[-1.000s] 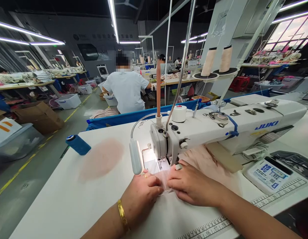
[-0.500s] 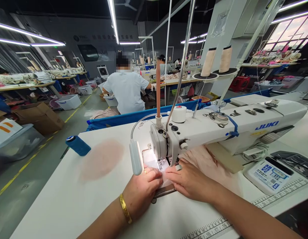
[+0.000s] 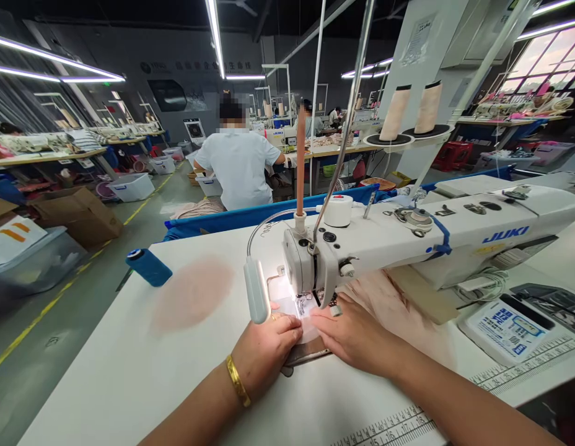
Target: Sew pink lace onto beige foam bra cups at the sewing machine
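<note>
A white sewing machine [image 3: 390, 229] reaches across from the right, its lit needle area between my hands. Under the presser foot lies a piece of pale, sheer fabric [image 3: 310, 333]. My left hand [image 3: 269, 347], with a gold bangle and a ring, presses the fabric with closed fingers at the near left of the needle. On the other side my right hand [image 3: 355, 331] holds the fabric down close to the foot, its fingers together and partly hidden by the machine head. More pale pink fabric [image 3: 394, 300] spreads out beneath the machine arm.
A small grey lamp [image 3: 256, 291] hangs just left of the needle. On the white table are a blue thread spool [image 3: 149, 267], a control box [image 3: 505, 327] and a printed ruler [image 3: 399, 427]. Thread cones [image 3: 395, 114] stand behind. A person [image 3: 238, 167] sits ahead.
The whole view has shifted slightly, so the machine appears a little farther right. Both hands stay beside the needle on the fabric, with only slight finger movement.
</note>
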Demonstrator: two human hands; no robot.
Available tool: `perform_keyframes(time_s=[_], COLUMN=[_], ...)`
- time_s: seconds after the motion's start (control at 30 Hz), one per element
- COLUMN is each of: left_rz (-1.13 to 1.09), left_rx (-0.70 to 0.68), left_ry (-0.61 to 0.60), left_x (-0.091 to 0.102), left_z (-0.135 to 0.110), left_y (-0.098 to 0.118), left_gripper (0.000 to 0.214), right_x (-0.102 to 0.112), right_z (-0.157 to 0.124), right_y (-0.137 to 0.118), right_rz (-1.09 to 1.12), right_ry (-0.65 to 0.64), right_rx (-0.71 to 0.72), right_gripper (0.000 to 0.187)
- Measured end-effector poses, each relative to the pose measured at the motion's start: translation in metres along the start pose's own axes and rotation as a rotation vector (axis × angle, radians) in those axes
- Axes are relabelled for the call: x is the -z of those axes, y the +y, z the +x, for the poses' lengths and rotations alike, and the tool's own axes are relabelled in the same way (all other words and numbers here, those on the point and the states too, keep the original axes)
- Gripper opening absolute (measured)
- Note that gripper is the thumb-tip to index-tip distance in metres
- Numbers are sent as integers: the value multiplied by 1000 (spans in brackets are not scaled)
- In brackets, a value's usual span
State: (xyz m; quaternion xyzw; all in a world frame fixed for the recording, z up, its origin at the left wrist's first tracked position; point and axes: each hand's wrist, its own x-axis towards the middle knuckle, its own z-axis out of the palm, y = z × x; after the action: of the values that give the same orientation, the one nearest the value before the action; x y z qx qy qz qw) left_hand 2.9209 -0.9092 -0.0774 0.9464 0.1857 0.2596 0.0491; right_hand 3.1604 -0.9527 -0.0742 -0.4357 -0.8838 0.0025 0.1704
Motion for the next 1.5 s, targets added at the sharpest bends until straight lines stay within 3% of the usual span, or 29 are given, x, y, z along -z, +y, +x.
perform_keyframes(time_s=[0.33, 0.7, 0.87, 0.93, 1.03, 1.13, 1.27, 1.37, 1.5], left_rz=[106, 57, 115, 113, 20, -59, -41, -86, -114], left_rx=[19, 50, 306, 378, 319, 267, 337, 287, 198], left_ry=[31, 40, -125, -221, -299, -235, -272, -321, -253], left_x=[-11, -10, 6, 15, 26, 28, 25, 24, 23], left_z=[1, 0, 0, 3, 6, 6, 3, 2, 4], left_y=[-16, -20, -11, -3, 6, 4, -3, -1, 1], left_gripper=[28, 25, 31, 28, 43, 33, 27, 30, 30], right_x=[-6, -4, -6, -6, -5, -1, 1, 1, 1], right_z=[5, 12, 8, 3, -2, -1, 3, 1, -3], right_y=[5, 8, 13, 13, 8, 0, 6, 17, 14], right_rz=[-55, 23, 74, 75, 99, 179, 76, 5, 49], right_ry=[126, 93, 155, 206, 225, 113, 6, 39, 115], right_rx=[-53, -137, -166, -92, 93, 190, 51, -35, 16], right_gripper=[30, 26, 22, 23, 29, 31, 20, 21, 22])
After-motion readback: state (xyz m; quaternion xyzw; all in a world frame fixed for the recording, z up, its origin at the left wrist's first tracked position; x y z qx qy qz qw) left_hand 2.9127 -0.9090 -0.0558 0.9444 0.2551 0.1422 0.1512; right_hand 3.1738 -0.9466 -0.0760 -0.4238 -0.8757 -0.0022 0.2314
